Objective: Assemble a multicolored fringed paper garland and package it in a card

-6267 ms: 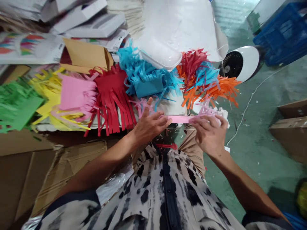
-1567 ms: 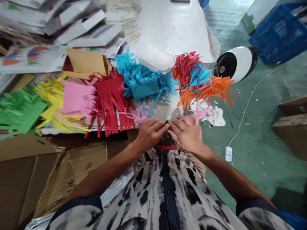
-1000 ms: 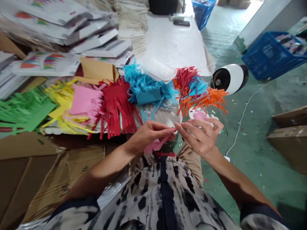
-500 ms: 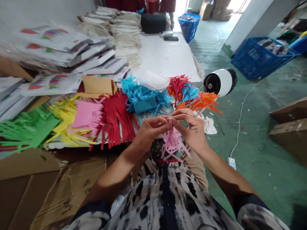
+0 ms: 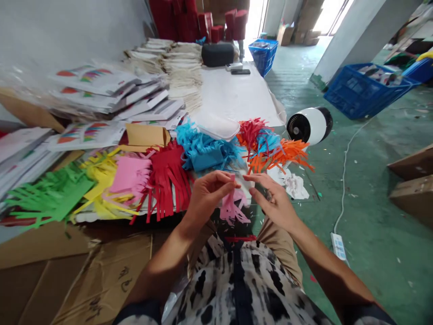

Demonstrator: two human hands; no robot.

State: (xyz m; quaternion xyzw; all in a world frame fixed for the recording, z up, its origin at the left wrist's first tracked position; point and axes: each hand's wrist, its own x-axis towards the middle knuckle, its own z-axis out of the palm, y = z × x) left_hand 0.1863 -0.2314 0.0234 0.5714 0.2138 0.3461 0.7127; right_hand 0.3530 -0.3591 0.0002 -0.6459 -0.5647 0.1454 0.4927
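Note:
My left hand [image 5: 207, 194] pinches the top of a small pink paper tassel [image 5: 232, 206], whose cut strips hang down in front of my lap. My right hand [image 5: 270, 199] is just to the right of it, fingers loosely spread, with its fingertips close to the tassel's top and nothing gripped. Behind my hands, on the table edge, lie piles of fringed paper: red [image 5: 168, 177], blue [image 5: 206, 151], orange [image 5: 280, 153], pink [image 5: 130, 174], yellow [image 5: 98, 180] and green [image 5: 47, 194].
A clear plastic tray [image 5: 216, 126] rests on the blue pile. Stacks of printed packets [image 5: 101, 95] fill the table's left and back. A white fan [image 5: 309, 124] stands on the green floor at right, with a cable and power strip [image 5: 338, 243]. Blue crates [image 5: 358, 83] and cardboard boxes [image 5: 411, 180] stand further off.
The pink strip, first stretched flat between both hands, has been rolled into a hanging tassel. My right hand has just let go and drawn slightly right; my head has tilted up.

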